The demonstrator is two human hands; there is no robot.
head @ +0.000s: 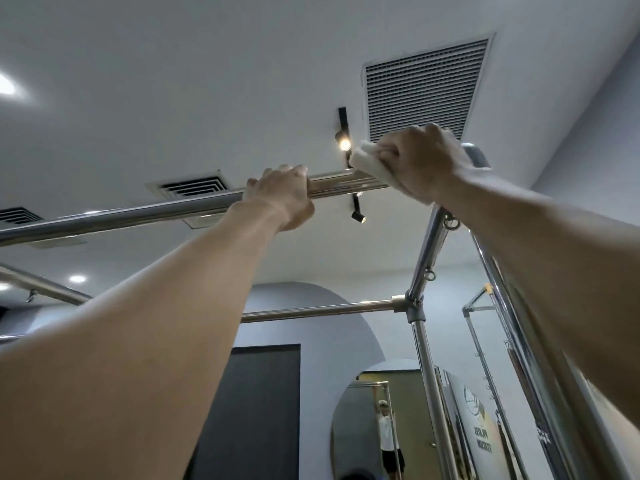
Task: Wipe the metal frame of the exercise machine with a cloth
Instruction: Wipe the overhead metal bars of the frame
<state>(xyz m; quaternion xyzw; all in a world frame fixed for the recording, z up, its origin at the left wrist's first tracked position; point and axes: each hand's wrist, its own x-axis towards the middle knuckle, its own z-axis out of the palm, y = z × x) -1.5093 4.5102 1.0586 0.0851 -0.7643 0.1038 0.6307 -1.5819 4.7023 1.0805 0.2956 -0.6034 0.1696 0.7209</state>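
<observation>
Legend, overhead reach: my left hand [280,195] is curled round the frame's top bar [138,211]. My right hand [422,164], near it on the side of the corner bend [476,155], grips the folded white cloth [367,164] pressed against the same bar. To wipe well, I judge that I should fold the cloth over the tube so it covers top and underside, press evenly, and draw it along in one long pass, lifting the left hand clear before the cloth reaches it. No bucket, bottle or other container shows near the hands.
</observation>
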